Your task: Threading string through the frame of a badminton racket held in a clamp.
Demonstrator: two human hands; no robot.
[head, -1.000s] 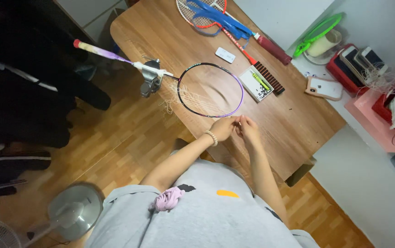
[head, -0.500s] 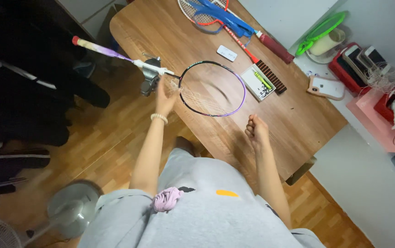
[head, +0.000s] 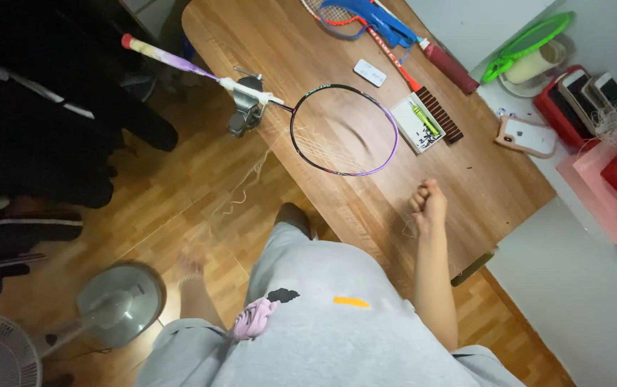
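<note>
The right hand (head: 429,204) is hovering over the near edge of the wooden desk (head: 495,179), curled into a fist and pinching a thin pale string (head: 251,179). The left hand (head: 190,266) is swinging low over the floor at the left, blurred, so whether it is gripping anything cannot be told. The string is trailing loosely from the purple-framed racket (head: 344,129), which is lying across the desk's left edge, its shaft sitting in a grey metal clamp (head: 245,107). A small white tray (head: 423,123) is resting just right of the racket head.
</note>
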